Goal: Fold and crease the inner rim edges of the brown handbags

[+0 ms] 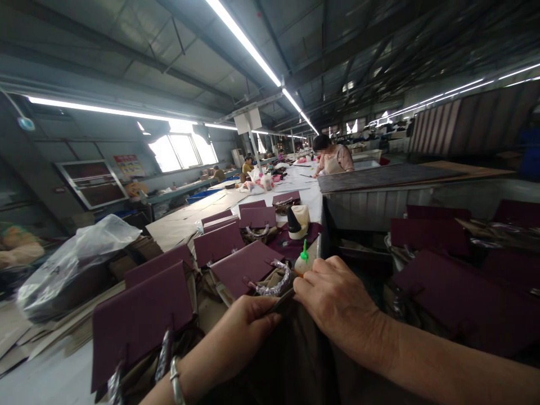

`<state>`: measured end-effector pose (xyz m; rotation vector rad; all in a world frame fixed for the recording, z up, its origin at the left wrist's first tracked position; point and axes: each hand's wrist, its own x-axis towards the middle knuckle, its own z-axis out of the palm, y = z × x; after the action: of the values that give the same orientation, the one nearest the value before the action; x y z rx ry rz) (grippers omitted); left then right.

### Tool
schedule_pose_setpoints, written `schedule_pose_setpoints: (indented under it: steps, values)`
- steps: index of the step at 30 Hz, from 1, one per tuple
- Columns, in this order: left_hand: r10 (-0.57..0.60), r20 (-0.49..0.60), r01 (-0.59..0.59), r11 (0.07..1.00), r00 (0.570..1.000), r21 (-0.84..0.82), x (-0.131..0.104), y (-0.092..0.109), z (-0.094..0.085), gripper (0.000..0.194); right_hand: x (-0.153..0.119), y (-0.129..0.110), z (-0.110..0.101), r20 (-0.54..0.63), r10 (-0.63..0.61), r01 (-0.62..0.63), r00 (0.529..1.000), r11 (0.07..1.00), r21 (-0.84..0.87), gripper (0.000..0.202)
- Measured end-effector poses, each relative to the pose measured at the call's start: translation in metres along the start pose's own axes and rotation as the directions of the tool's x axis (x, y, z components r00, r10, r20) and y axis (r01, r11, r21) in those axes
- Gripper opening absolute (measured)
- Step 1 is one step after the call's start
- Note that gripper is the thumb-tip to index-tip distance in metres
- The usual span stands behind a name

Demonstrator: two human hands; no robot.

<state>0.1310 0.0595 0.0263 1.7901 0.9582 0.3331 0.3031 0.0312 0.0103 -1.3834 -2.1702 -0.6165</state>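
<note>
My left hand [242, 329], with a silver bangle at its wrist, pinches the edge of a dark olive-brown fabric piece [291, 349]. My right hand [340, 304] grips the same edge a little farther right, its fingers curled over. The fabric hangs down between my forearms, its lower part in shadow. Just beyond my right fingers stands a small squeeze bottle [302, 263] with a green nozzle. Past my left hand lies a maroon handbag [248, 267] with a plastic-wrapped handle [276, 284].
More maroon-flapped handbags [141, 320] cover the table at left, beside a clear plastic bag [80, 264]. A black-and-cream object [298, 221] sits near the table edge. Further maroon pieces [468, 298] fill the right side, before a grey bin [375, 208]. A co-worker [335, 157] stands farther along.
</note>
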Motion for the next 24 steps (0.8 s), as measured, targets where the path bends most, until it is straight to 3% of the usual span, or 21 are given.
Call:
schedule_pose_setpoints:
  steps: [5,14,20,24]
  values:
    - [-0.014,-0.008,0.015,1.000,1.000,0.004,0.002,-0.003,-0.003,0.020,0.004,0.000,-0.001,0.009,0.017,-0.017,1.000,1.000,0.009,0.014]
    - [0.073,0.123,-0.060,0.992,0.990,-0.110,0.015,0.007,-0.006,0.032,0.007,0.003,0.000,0.062,0.048,-0.049,0.997,0.999,0.004,0.010]
    - [0.035,-0.099,-0.011,0.971,0.994,0.237,0.032,0.005,0.001,0.030,0.006,0.010,0.005,0.060,0.049,-0.050,0.997,0.998,0.026,0.009]
    - [0.085,-0.121,-0.054,0.969,0.989,0.243,0.032,0.009,0.012,0.024,-0.006,0.018,0.006,-0.025,0.017,-0.014,1.000,0.993,0.117,0.007]
